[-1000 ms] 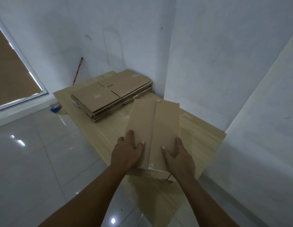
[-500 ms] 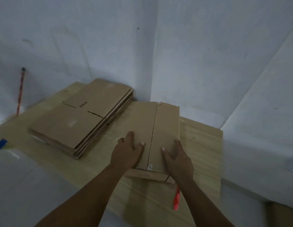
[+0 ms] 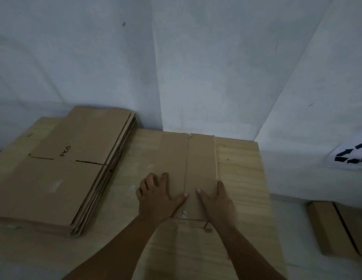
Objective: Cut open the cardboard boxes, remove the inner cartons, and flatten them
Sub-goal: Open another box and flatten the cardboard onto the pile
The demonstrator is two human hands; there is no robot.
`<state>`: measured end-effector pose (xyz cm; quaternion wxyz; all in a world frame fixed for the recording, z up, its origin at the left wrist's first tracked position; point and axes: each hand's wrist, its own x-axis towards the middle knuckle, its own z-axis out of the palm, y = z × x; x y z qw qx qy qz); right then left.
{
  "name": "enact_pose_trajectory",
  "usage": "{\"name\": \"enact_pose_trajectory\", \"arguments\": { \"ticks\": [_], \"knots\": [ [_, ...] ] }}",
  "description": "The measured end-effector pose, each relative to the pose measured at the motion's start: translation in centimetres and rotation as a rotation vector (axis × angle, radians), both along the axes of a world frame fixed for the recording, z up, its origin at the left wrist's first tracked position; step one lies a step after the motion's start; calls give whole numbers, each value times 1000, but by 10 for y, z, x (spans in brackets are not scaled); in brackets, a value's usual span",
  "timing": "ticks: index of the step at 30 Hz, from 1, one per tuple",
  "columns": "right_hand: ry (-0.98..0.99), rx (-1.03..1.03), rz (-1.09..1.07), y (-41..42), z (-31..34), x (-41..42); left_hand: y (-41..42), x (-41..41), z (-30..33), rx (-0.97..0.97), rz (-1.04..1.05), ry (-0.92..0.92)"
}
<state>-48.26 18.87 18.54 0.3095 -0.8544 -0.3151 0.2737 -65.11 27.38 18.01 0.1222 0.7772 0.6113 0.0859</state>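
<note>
Carton unmoved, hands flat, matte cardboard

Head camera looks down, close over the table, facing the wall corner

On the wooden tabletop a flattened carton lies with a seam running down its middle. The left hand rests on its near left part with fingers spread, the right hand on its near right edge, thumbs close together. Left of it sits a stack of flattened boxes. A brown box lies on the floor at right.
</note>
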Motion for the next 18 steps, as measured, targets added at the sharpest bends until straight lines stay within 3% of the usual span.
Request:
{"name": "enact_pose_trajectory", "arguments": {
  "ticks": [5, 9, 15, 18],
  "knots": [
    [213, 100, -90, 14, -2, 4, 16, 6, -1, -55, 16, 35],
    [239, 120, -91, 20, -4, 9, 29, 11, 0, -139, 27, -26],
    [411, 302, -164, 20, 28, 12, 53, 8, 8, -263, 17, -230],
    [345, 337, -176, 23, 49, 12, 63, 6, 13, -380, 28, -389]
  ]
}}
